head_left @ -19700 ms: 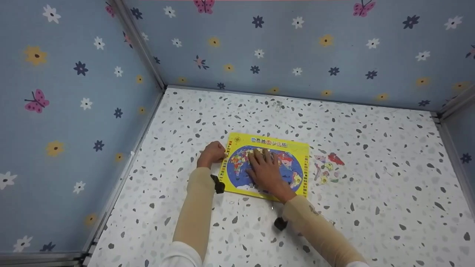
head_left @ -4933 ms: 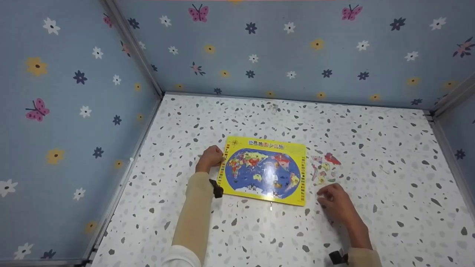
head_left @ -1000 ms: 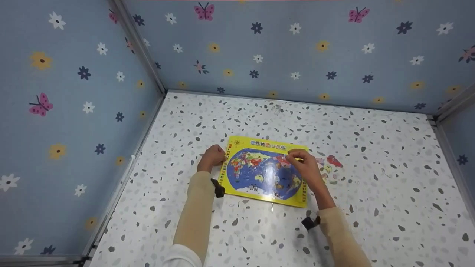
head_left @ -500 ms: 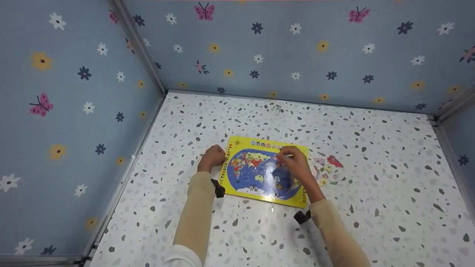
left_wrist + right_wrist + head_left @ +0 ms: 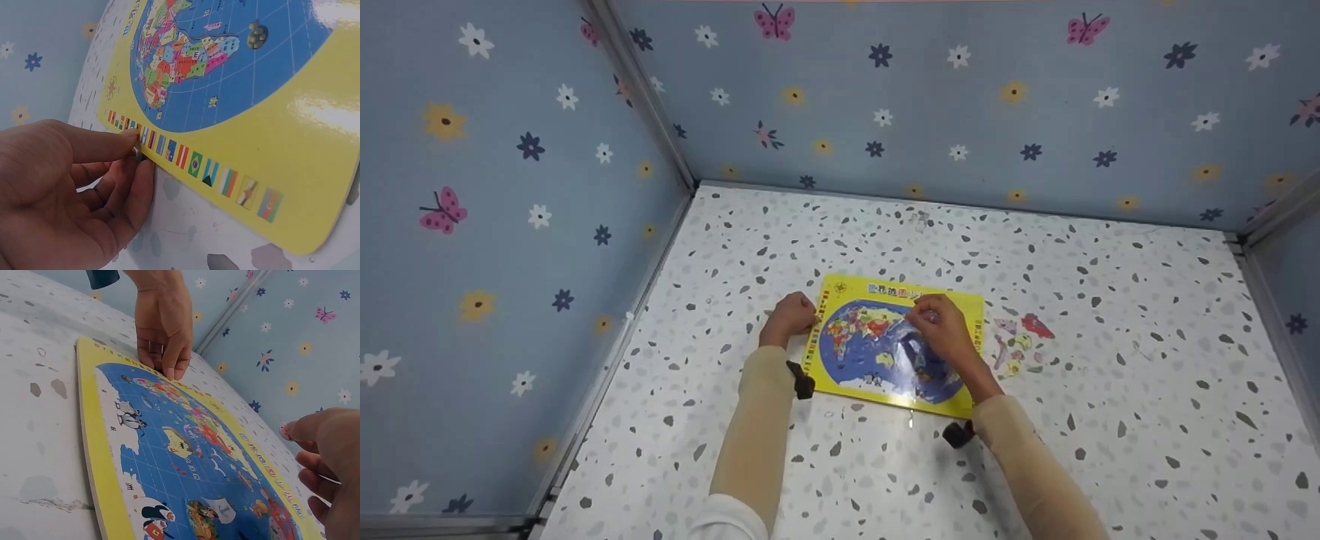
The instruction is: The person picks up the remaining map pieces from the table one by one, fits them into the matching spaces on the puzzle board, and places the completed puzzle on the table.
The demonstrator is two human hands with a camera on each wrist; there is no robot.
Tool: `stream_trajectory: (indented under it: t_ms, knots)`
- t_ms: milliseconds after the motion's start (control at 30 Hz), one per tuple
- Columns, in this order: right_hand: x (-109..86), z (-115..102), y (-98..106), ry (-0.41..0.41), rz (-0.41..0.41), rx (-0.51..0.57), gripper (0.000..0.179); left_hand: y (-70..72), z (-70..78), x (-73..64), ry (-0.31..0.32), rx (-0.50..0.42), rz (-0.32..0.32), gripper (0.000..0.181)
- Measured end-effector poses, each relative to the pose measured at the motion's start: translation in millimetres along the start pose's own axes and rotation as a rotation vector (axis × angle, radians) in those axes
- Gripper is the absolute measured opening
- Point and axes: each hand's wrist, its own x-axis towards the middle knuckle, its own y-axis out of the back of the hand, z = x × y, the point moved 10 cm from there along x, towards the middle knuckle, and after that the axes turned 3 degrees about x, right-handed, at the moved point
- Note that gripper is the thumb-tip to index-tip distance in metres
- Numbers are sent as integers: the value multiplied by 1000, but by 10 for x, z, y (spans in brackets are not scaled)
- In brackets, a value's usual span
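Note:
A yellow world map puzzle board [image 5: 840,379] with a blue ocean lies on the speckled table. My left hand [image 5: 790,319] pinches its left edge; in the left wrist view, the thumb [image 5: 115,143] rests on the printed flag row and the curled fingers sit lower at the rim. My right hand [image 5: 949,330] is above the board's upper right part, fingers bent together. In the right wrist view, a small pink puzzle piece [image 5: 286,431] shows at its fingertips, mostly hidden.
Several loose puzzle pieces lie right of the board, including a red one [image 5: 1037,325] and a green-yellow one [image 5: 1024,341]. A blue flowered wall [image 5: 915,97] stands behind the table, and another [image 5: 510,285] on the left.
My right hand lay flat on the board at first, was later beside the loose pieces, and over the last second has slid left across the board. The left hand has stayed at the edge.

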Motion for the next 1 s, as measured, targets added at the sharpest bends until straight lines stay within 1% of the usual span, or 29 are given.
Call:
stream_trajectory:
  t_ms: [200,333,400,500,633,733,900,1000]
  knots:
    - [40,22,-99,2,-23,-17,10,15,15,-6,-10,14,1,11]
    - [61,-11,-159,29,-15,-47,11,12,-4,-2,8,0,1,13]
    - [69,-50,-182,60,-2,-54,11,11,-19,2,16,-19,4,15]
    - [81,-90,-219,109,12,-80,10,2,-48,11,27,-92,6,18]
    - [102,-99,-297,113,12,-124,11,10,-89,6,43,-180,26,21]
    - [120,-101,-350,98,14,-162,11,21,-102,9,48,-193,51,22]
    - [135,-121,-414,119,33,-270,12,19,-131,12,54,-201,84,21]
    - [137,-106,-442,127,37,-306,12,13,-142,2,49,-207,102,20]
